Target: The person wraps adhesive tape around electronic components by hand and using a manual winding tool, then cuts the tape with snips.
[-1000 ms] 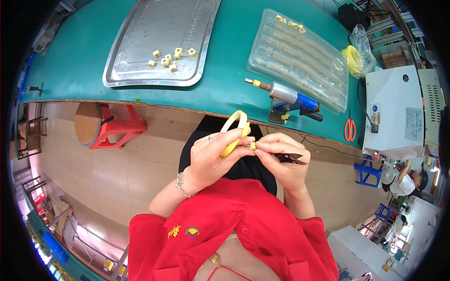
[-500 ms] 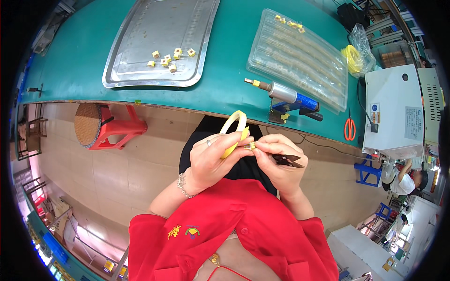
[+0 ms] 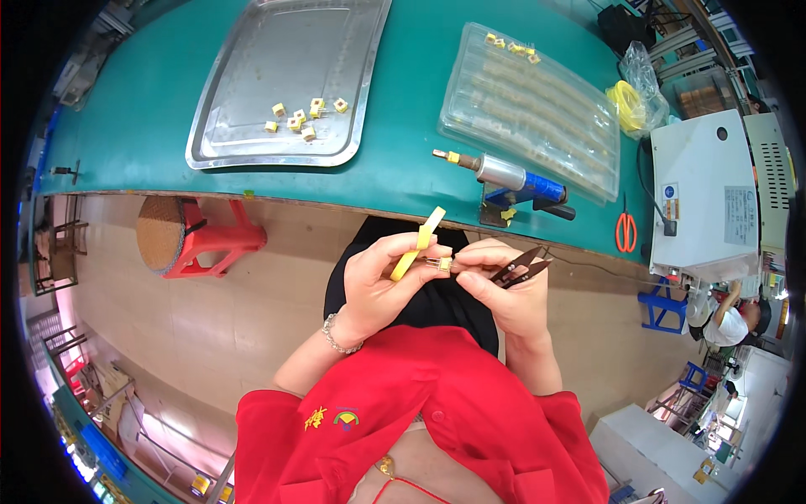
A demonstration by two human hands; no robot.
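Head view: Your left hand (image 3: 378, 273) is closed, carrying the yellow tape roll (image 3: 417, 244) and pinching the pins of the small yellow component (image 3: 445, 264) between thumb and finger. The component is between your two hands, in front of the table edge. Your right hand (image 3: 512, 298) grips the dark snips (image 3: 522, 267), blades spread and pointing away from the component; its fingertips meet at the component's right side. Similar components (image 3: 295, 123) lie on the metal tray (image 3: 285, 67).
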